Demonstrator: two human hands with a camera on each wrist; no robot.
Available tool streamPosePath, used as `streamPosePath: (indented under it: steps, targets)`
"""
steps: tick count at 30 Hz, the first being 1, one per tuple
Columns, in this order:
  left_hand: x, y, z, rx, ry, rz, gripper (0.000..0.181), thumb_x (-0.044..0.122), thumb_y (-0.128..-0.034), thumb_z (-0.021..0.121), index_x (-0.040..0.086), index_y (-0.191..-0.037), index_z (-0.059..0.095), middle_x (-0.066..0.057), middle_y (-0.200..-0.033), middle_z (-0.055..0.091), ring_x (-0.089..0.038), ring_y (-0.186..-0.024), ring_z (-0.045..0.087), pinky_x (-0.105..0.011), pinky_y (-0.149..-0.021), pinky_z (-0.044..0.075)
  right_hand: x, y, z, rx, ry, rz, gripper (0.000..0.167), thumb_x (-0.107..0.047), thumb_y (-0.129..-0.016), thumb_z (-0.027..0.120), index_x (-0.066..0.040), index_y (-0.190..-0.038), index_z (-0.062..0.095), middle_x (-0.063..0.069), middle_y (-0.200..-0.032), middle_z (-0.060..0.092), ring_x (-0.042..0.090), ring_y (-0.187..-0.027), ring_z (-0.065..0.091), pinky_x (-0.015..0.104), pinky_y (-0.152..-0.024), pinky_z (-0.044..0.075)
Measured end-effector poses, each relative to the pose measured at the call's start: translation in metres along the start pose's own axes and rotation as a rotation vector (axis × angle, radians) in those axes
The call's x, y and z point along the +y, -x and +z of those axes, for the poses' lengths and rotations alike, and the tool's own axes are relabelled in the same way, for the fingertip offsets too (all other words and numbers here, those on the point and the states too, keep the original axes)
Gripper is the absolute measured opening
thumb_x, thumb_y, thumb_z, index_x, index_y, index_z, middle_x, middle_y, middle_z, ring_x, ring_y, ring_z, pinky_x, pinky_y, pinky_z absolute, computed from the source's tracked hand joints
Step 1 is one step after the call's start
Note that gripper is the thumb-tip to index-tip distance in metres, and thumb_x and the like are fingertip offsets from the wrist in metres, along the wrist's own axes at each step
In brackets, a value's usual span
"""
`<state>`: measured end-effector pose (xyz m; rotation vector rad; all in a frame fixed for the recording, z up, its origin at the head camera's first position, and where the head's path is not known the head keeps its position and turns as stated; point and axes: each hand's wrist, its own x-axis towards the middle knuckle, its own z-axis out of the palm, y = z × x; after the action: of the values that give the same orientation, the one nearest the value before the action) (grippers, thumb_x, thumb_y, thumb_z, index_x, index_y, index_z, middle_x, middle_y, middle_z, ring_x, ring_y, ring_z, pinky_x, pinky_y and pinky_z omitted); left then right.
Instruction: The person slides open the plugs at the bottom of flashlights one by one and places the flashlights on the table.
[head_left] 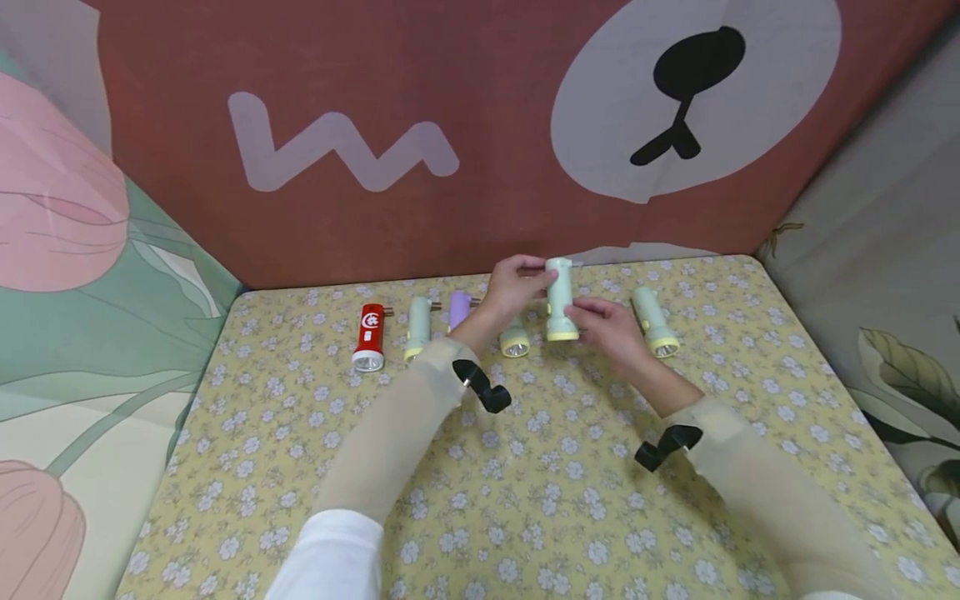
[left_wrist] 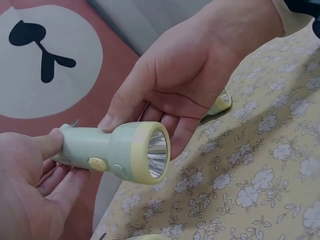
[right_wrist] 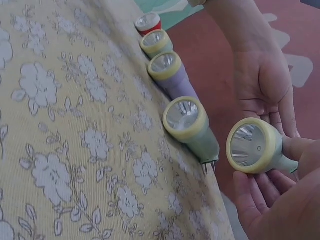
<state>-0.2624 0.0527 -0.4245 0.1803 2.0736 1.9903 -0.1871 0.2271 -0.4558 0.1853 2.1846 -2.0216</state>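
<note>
Both hands hold a pale green flashlight with a yellow rim, raised above the far part of the table. At its tail end, my left hand pinches it between thumb and fingers, as the left wrist view shows. My right hand grips it near the lamp end, thumb on one side and fingers on the other. A yellow switch and the clear lens show in the left wrist view. A thin metal prong sticks out near the tail.
Left of the hands lie a red flashlight, a green flashlight, a purple flashlight and another green flashlight with prongs out. One more green flashlight lies right. The table has a floral cloth, with a printed backdrop behind.
</note>
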Motion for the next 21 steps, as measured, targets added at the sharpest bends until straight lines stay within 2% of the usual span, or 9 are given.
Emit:
streamPosePath:
  steps: [7, 14, 21]
  targets:
    - [-0.008, -0.007, 0.007, 0.062, -0.008, -0.048, 0.031, 0.005, -0.094, 0.074, -0.01, -0.12, 0.065, -0.027, -0.114, 0.07, -0.038, -0.1, 0.071, -0.048, -0.092, 0.058, 0.006, -0.006, -0.001, 0.017, 0.053, 0.02, 0.055, -0.032, -0.102, 0.065, 0.004, -0.142, 0.055, 0.014, -0.128, 0.061, 0.007, -0.09, 0.065, 0.038, -0.085, 0.058]
    - [-0.015, -0.013, 0.009, 0.102, -0.01, -0.08, 0.029, 0.003, -0.0936, 0.074, -0.011, -0.118, 0.067, -0.027, -0.112, 0.071, -0.039, -0.098, 0.072, -0.047, -0.091, 0.058, 0.013, -0.013, 0.001, 0.04, 0.09, 0.032, 0.053, -0.033, -0.102, 0.065, 0.004, -0.139, 0.057, 0.02, -0.132, 0.06, 0.009, -0.09, 0.065, 0.042, -0.088, 0.058]
    - [-0.016, -0.015, 0.012, 0.103, -0.099, -0.129, 0.031, 0.002, -0.0938, 0.072, -0.013, -0.12, 0.066, -0.027, -0.121, 0.067, -0.042, -0.1, 0.071, -0.046, -0.092, 0.058, 0.015, -0.016, 0.002, 0.035, 0.109, 0.073, 0.05, -0.032, -0.103, 0.063, 0.005, -0.137, 0.059, 0.022, -0.13, 0.061, 0.011, -0.09, 0.067, 0.038, -0.086, 0.06]
